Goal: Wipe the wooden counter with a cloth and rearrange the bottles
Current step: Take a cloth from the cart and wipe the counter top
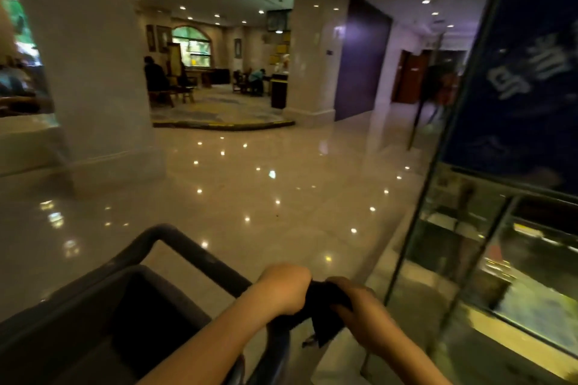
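Both hands meet just past the near right corner of a dark cart (175,241), and a dark cloth (323,295) is bunched between them. The left hand (281,287) curls its fingers round the cloth's end nearest the cart's bar. The right hand (359,303) grips the far end, knuckles up. A loose corner of the cloth hangs below the hands, over the glossy floor (250,191). A glass case (469,259) stands right of the cart.

Left hand (286,289) and right hand (359,306) gripping dark cloth (322,300), glossy lobby floor (266,191)
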